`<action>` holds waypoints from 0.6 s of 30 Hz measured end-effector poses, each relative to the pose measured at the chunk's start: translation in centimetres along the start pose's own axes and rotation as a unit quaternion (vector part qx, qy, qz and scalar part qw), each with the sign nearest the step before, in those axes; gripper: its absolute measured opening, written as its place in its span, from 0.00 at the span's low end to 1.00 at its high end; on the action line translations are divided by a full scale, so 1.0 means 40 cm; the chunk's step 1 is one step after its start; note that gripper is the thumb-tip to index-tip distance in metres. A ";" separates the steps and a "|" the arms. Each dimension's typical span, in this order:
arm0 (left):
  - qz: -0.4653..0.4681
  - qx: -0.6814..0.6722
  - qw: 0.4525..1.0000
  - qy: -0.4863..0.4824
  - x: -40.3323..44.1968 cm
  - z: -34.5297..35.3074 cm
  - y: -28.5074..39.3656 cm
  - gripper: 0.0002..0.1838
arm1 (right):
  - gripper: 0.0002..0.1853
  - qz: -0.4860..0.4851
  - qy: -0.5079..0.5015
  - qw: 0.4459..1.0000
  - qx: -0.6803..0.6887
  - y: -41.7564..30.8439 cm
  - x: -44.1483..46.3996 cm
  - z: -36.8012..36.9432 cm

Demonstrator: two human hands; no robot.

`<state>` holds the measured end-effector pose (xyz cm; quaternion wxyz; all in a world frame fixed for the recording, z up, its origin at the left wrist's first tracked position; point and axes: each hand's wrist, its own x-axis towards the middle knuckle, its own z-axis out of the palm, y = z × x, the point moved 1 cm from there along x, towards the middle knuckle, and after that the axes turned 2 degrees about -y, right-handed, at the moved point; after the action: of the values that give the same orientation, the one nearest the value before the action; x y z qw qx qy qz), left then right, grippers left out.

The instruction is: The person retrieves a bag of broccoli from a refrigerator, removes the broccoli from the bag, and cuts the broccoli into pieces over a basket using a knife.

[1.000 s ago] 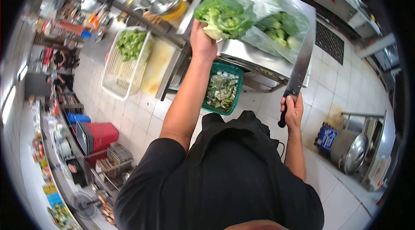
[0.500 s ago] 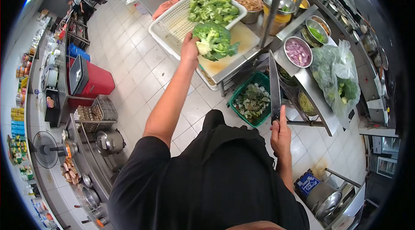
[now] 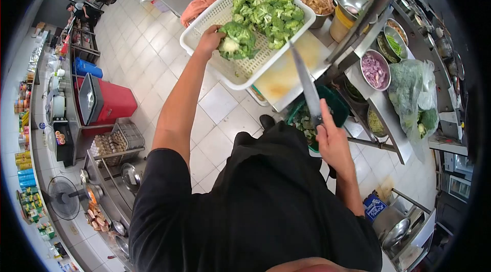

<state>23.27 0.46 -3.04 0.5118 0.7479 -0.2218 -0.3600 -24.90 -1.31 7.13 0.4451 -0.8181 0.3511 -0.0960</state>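
The person's left hand [image 3: 209, 41] grips a broccoli head [image 3: 238, 40] by its side, over the near part of a white basket [image 3: 219, 15]; whether the head touches the basket floor cannot be told. The right hand [image 3: 331, 139] is wrapped around the handle of a long knife [image 3: 306, 85], one finger stretched forward along it.

The step in hand looks like handling the whole head between basket and board, with the knife at the ready. The next move seems to call for a sure left grip and a blade kept clear of that forearm.

The head is domed and tightly budded, with a pale, smooth-looking stem. Beyond it lie loose, knobbly florets [image 3: 268, 13] on the basket's perforated plastic. Beside the basket, the flat cutting board [image 3: 279, 80] is stained yellow-brown. Farther out are a crumpled pink cloth [image 3: 198, 8], a round metal bowl of chopped purple onion [image 3: 374, 70] and a filmy, wrinkled plastic bag [image 3: 409, 88] holding more broccoli
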 end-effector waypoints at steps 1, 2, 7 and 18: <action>0.015 0.035 0.999 -0.005 0.034 -0.008 -0.009 0.19 | 0.36 -0.008 -0.016 1.000 -0.005 -0.009 0.039 0.006; -0.003 0.067 0.998 -0.014 0.062 -0.019 -0.023 0.20 | 0.36 -0.011 -0.037 0.999 -0.007 -0.021 0.070 0.016; -0.024 0.171 0.984 -0.041 0.142 -0.063 -0.048 0.27 | 0.38 -0.026 -0.118 0.992 -0.036 -0.094 0.265 0.072; 0.086 0.173 0.969 -0.152 0.266 -0.080 -0.085 0.21 | 0.38 0.066 -0.162 0.979 -0.106 -0.259 0.431 0.204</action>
<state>32.43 -3.78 -8.80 0.3636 0.7396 -0.4194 -0.3807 -3.32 -3.60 7.92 0.4123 -0.8404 0.3356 0.1052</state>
